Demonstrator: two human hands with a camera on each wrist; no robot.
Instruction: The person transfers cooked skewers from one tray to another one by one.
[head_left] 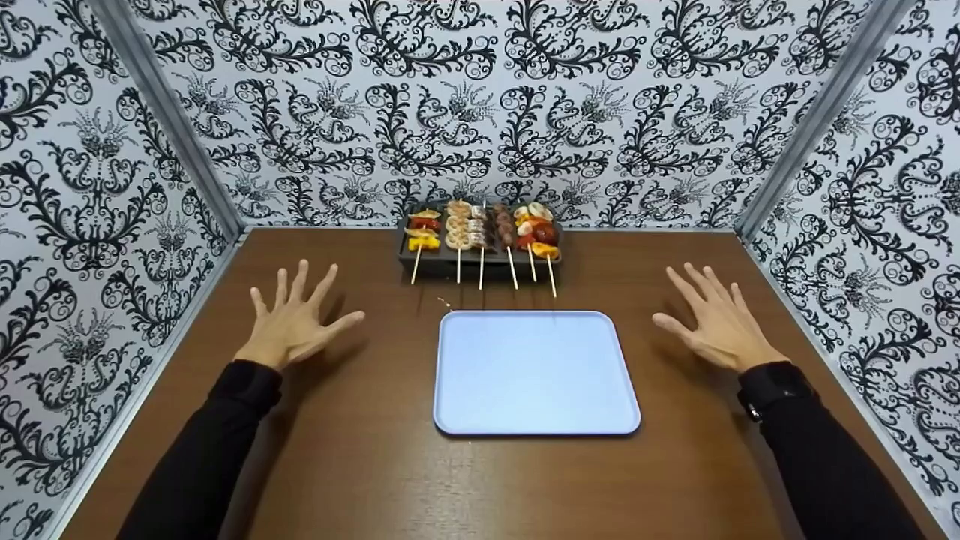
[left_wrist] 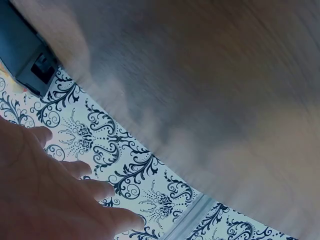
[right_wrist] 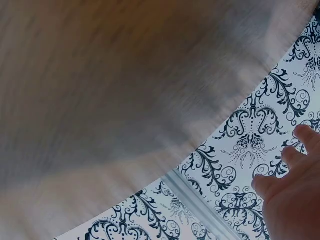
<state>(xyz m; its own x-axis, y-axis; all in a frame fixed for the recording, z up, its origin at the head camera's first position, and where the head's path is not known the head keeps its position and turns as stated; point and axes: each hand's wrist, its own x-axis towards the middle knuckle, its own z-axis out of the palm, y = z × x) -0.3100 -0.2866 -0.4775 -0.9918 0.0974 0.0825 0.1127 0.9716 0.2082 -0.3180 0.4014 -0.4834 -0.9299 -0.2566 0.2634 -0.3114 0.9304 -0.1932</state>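
My left hand (head_left: pixel 294 324) is spread over the left side of the brown table, its fingers straight and nothing held. On the other side, my right hand (head_left: pixel 716 322) also has its fingers spread and holds nothing. Between the two hands lies a pale blue tray (head_left: pixel 534 371), bare on top. Behind it stands a dark grill pan (head_left: pixel 480 261) with several skewers on it, their sticks pointing toward me. Among them are a vegetable skewer (head_left: pixel 424 231), a shrimp skewer (head_left: pixel 458 226) and a meat skewer (head_left: pixel 506 229). In the left wrist view, the pan's corner (left_wrist: pixel 37 65) shows past my fingers.
The brown table (head_left: pixel 360 472) reaches back to a wall (head_left: pixel 465 97) with black scroll patterns. Similar panels rise on the left and right, joined by grey corner posts (head_left: pixel 810 112). A small light scrap (head_left: pixel 445 303) lies by the tray's far left corner.
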